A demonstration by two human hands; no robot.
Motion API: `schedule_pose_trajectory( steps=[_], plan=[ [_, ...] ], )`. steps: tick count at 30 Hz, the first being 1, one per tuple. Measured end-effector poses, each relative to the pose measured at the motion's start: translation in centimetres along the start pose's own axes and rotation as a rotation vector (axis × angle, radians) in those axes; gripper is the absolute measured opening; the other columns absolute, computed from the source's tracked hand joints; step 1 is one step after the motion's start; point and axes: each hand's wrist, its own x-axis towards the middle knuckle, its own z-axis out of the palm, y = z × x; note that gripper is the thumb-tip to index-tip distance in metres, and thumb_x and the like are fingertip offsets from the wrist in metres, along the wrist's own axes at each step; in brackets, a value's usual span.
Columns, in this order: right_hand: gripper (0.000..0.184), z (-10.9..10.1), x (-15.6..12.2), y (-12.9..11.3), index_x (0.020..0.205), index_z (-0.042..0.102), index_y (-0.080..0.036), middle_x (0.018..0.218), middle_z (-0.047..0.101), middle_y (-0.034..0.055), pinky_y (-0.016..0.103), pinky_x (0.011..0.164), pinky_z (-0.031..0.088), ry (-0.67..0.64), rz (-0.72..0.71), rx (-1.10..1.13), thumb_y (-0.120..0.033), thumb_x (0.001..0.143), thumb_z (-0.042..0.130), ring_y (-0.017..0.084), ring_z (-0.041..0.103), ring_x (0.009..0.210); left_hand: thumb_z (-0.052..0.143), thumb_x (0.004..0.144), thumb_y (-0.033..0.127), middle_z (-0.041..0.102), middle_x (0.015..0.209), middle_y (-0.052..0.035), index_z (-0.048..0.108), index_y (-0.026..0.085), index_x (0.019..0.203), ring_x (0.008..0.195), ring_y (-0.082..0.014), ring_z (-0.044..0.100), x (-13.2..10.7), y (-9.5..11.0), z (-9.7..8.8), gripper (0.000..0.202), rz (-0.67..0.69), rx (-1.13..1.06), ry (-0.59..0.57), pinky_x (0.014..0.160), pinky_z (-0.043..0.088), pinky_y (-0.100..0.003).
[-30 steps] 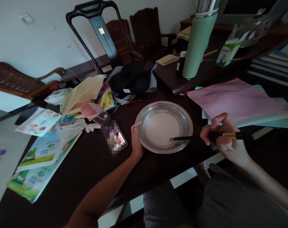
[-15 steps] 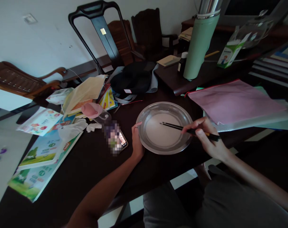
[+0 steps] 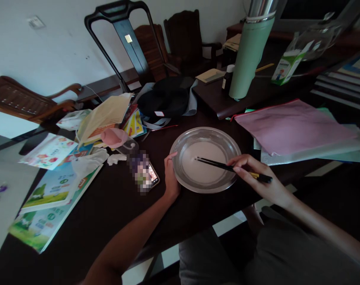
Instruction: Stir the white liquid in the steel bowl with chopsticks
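The right hand [image 3: 257, 180] pinches black chopsticks [image 3: 220, 165], tips in the metal dish [image 3: 180, 176] of white liquid. The left hand [image 3: 169, 174], fingers curled, touches the dish's left rim.

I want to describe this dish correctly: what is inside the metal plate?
A pale, milky layer fills the metal plate, and the black chopsticks in the right hand reach over it. The plate's bottom beneath is covered.

Head-worn view, forward-down, near table [image 3: 114, 206].
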Motion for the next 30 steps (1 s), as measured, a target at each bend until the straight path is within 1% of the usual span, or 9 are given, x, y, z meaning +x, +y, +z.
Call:
schedule_pose_trajectory(
  steps=[4, 7, 10, 14, 17, 20, 25, 28, 30],
  plan=[
    [0.023, 0.0, 0.4, 0.6, 0.087, 0.067, -0.026, 0.099, 0.079, 0.0064, 0.04, 0.081, 0.06, 0.039, -0.002, -0.076, -0.045, 0.1, 0.064, 0.025, 0.075, 0.092, 0.044, 0.103, 0.059, 0.066, 0.128, -0.0064, 0.068, 0.027, 0.116, 0.125, -0.0238, 0.061, 0.1, -0.2, -0.1, 0.042, 0.0, -0.007, -0.004, 0.114, 0.046, -0.039],
    [0.026, -1.1, 0.0, 0.5, 0.085, 0.071, -0.027, 0.092, 0.078, 0.0055, 0.044, 0.082, 0.056, 0.129, 0.027, -0.156, -0.047, 0.1, 0.063, 0.026, 0.073, 0.088, 0.049, 0.101, 0.06, 0.065, 0.128, -0.007, 0.069, 0.027, 0.114, 0.126, -0.0245, 0.06, 0.1, -0.4, -0.3, 0.041, 0.066, 0.019, -0.017, 0.118, 0.042, -0.04],
    [0.031, -2.7, -0.9, 0.0, 0.082, 0.072, -0.028, 0.09, 0.078, 0.0048, 0.046, 0.084, 0.051, 0.198, 0.038, -0.197, -0.049, 0.102, 0.06, 0.026, 0.071, 0.086, 0.045, 0.102, 0.061, 0.065, 0.128, -0.0066, 0.067, 0.028, 0.117, 0.127, -0.0245, 0.06, 0.1, -0.5, -0.2, 0.043, 0.041, 0.005, -0.012, 0.118, 0.042, -0.042],
    [0.034, -3.6, -1.8, -0.7, 0.079, 0.071, -0.029, 0.086, 0.077, 0.0029, 0.044, 0.083, 0.051, 0.169, 0.056, -0.104, -0.045, 0.105, 0.055, 0.025, 0.072, 0.086, 0.04, 0.105, 0.057, 0.065, 0.128, -0.0063, 0.067, 0.027, 0.118, 0.126, -0.0236, 0.06, 0.0, -0.3, 0.0, 0.043, -0.011, -0.008, -0.001, 0.116, 0.044, -0.041],
    [0.028, -3.0, -1.4, -0.6, 0.083, 0.072, -0.029, 0.089, 0.08, 0.0025, 0.042, 0.077, 0.052, 0.048, -0.011, -0.084, -0.042, 0.103, 0.06, 0.023, 0.073, 0.083, 0.044, 0.103, 0.056, 0.066, 0.125, -0.0069, 0.067, 0.026, 0.116, 0.121, -0.0233, 0.061, 0.0, -0.1, 0.1, 0.04, 0.019, 0.016, -0.003, 0.112, 0.046, -0.039],
    [0.02, -1.6, -0.5, 0.0, 0.089, 0.073, -0.028, 0.096, 0.082, 0.0013, 0.042, 0.082, 0.05, -0.042, -0.12, -0.13, -0.04, 0.102, 0.063, 0.022, 0.074, 0.088, 0.046, 0.101, 0.059, 0.065, 0.124, -0.0065, 0.067, 0.026, 0.115, 0.12, -0.023, 0.061, 0.0, 0.1, 0.1, 0.041, 0.029, 0.033, -0.004, 0.112, 0.045, -0.038],
    [0.016, 0.0, 0.7, 1.5, 0.094, 0.073, -0.03, 0.101, 0.083, 0.0009, 0.044, 0.081, 0.046, -0.001, -0.228, -0.242, -0.037, 0.103, 0.063, 0.023, 0.075, 0.089, 0.045, 0.1, 0.065, 0.065, 0.125, -0.0056, 0.067, 0.026, 0.116, 0.123, -0.0231, 0.06, 0.0, 0.1, 0.2, 0.047, -0.003, -0.025, 0.014, 0.112, 0.045, -0.037],
    [0.012, -0.5, 0.7, 1.7, 0.096, 0.073, -0.03, 0.102, 0.083, 0.0019, 0.045, 0.081, 0.046, 0.074, -0.228, -0.254, -0.036, 0.102, 0.065, 0.023, 0.074, 0.088, 0.045, 0.099, 0.068, 0.065, 0.125, -0.0059, 0.067, 0.026, 0.116, 0.122, -0.0235, 0.06, 0.0, 0.0, 0.2, 0.05, -0.01, -0.041, 0.006, 0.11, 0.046, -0.037],
    [0.013, -1.3, 0.4, 1.5, 0.094, 0.074, -0.029, 0.096, 0.082, 0.0023, 0.046, 0.081, 0.045, 0.146, -0.201, -0.286, -0.036, 0.102, 0.066, 0.023, 0.072, 0.084, 0.044, 0.099, 0.069, 0.066, 0.124, -0.0058, 0.066, 0.027, 0.117, 0.121, -0.0235, 0.06, 0.0, -0.1, 0.1, 0.051, 0.003, -0.035, -0.004, 0.109, 0.047, -0.038]
  ],
)
